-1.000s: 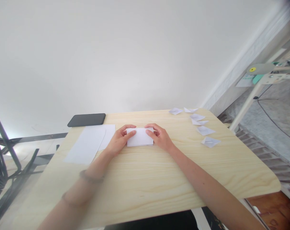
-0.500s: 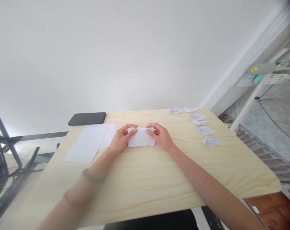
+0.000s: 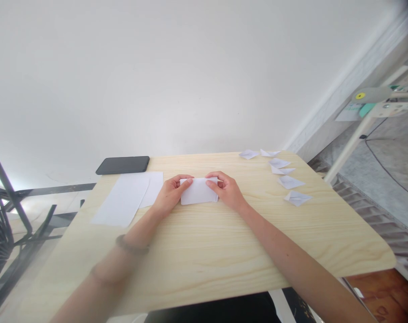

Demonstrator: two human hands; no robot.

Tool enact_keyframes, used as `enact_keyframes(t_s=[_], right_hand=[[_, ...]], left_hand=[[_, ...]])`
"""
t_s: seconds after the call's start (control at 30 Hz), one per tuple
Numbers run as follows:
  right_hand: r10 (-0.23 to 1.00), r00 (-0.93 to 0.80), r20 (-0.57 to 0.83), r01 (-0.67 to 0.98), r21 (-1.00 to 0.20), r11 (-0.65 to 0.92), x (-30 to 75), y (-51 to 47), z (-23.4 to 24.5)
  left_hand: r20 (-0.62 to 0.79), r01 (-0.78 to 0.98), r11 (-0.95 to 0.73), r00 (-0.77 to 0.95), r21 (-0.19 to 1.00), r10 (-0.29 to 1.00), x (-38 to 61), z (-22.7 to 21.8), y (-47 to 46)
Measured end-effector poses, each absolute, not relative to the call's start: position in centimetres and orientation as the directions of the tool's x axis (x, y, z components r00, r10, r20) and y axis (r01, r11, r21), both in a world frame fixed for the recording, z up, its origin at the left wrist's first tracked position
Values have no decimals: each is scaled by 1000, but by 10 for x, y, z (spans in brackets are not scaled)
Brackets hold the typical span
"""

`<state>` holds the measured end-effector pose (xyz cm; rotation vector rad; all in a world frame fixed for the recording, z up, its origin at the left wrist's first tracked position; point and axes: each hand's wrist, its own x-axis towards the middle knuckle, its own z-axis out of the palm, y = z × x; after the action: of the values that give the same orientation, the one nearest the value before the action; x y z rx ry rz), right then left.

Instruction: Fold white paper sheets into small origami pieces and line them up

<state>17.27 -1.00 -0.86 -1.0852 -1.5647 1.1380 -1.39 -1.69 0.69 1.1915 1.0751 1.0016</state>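
Note:
A folded white sheet of paper (image 3: 199, 192) is held at the middle of the wooden table, its long edge facing me. My left hand (image 3: 172, 192) pinches its upper left corner, thumb on top and fingers behind. At the upper right corner my right hand (image 3: 226, 190) grips it the same way. The lower edge shows more than one layer at the right. Several small folded paper boats (image 3: 290, 181) lie along the table's right side, beyond my right hand.
Flat white paper sheets (image 3: 123, 197) lie left of my left hand. A black phone (image 3: 123, 165) rests at the table's (image 3: 204, 251) back left corner. A white wall (image 3: 190, 76) rises behind the table. A black chair (image 3: 8, 206) stands at the left.
Both hands keep their hold on the folded paper. Its lower right layers line up slightly differently; otherwise only the view has shifted a little.

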Motion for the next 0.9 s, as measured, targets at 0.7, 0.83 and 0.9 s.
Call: enact_keyframes(t_s=[0.7, 0.83, 0.9], right_hand=[[960, -236, 151, 136, -973, 186, 173, -10, -8], [960, -239, 144, 134, -975, 179, 173, -10, -8], [960, -240, 144, 131, -975, 179, 173, -10, -8]], left_hand=[[-94, 20, 92, 173, 996, 980, -14, 7, -16], [-106, 10, 106, 177, 994, 979, -14, 8, -16], [-106, 8, 106, 176, 994, 979, -14, 8, -16]])
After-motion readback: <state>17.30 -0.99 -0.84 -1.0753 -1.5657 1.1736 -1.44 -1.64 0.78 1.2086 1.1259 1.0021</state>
